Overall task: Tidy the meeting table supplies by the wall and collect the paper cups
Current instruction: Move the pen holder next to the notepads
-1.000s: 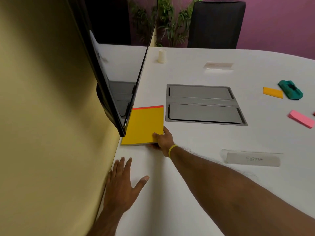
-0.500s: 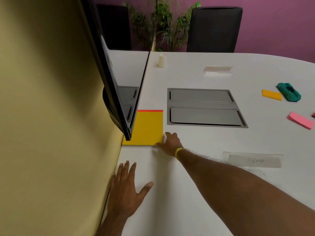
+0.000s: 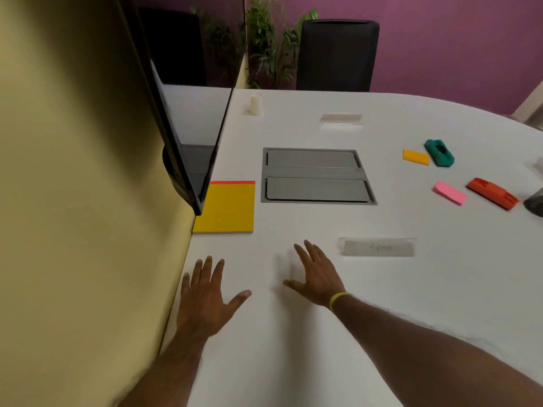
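A yellow notepad (image 3: 226, 207) with a red top strip lies flat against the wall, partly under the wall screen. A white paper cup (image 3: 255, 104) stands upside down far back along the wall. My left hand (image 3: 205, 298) rests flat on the white table (image 3: 293, 348) with fingers spread, close to the wall. My right hand (image 3: 317, 274) hovers open, fingers apart, a short way in front of the notepad and holding nothing. An orange sticky pad (image 3: 415, 157), a pink sticky pad (image 3: 449, 193), a green stapler (image 3: 440, 152) and a red stapler (image 3: 492, 193) lie at the right.
A black screen (image 3: 188, 127) hangs on the yellow wall over the table's left edge. A grey cable hatch (image 3: 316, 176) sits in the table's middle. Clear name holders lie near (image 3: 379, 247) and far (image 3: 340, 118). A black chair (image 3: 336, 54) and plants stand behind.
My right hand has let go of the notepad's near corner and drawn back toward me. The notepad now lies square against the wall. The view has shifted, showing more of the right side.
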Action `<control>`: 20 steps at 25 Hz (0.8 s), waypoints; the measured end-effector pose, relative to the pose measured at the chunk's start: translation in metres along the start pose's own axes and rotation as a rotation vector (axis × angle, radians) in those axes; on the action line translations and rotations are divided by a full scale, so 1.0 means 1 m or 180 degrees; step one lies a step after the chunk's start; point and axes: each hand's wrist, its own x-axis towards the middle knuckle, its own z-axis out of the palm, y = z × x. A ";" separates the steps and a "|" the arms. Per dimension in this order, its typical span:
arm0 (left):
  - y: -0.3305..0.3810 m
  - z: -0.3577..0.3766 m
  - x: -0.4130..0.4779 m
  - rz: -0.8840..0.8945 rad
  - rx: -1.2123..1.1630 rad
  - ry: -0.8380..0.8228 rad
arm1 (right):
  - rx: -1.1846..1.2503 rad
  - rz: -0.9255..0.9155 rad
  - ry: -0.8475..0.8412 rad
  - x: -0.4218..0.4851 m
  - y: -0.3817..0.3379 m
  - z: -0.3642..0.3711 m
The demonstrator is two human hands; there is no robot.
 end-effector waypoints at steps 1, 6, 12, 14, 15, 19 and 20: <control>0.009 -0.004 -0.008 0.0050 0.0015 -0.0033 | -0.0020 0.0020 0.0006 -0.020 0.007 -0.006; 0.062 -0.016 -0.046 0.0241 0.0044 -0.0111 | -0.0149 0.0225 0.0061 -0.109 0.051 -0.033; 0.144 -0.033 -0.102 0.0432 0.0065 -0.0038 | -0.0328 0.0474 0.0159 -0.208 0.125 -0.081; 0.175 -0.038 -0.124 0.0461 0.0100 -0.0003 | -0.0334 0.0482 0.0220 -0.236 0.154 -0.099; 0.191 -0.039 -0.135 0.0483 0.0132 0.0037 | -0.0353 0.0486 0.0244 -0.248 0.170 -0.108; 0.278 -0.039 -0.173 0.0564 0.0214 0.0148 | -0.0411 0.0427 0.0322 -0.300 0.244 -0.148; 0.302 -0.036 -0.182 0.0582 0.0210 0.0183 | -0.0411 0.0429 0.0343 -0.313 0.262 -0.158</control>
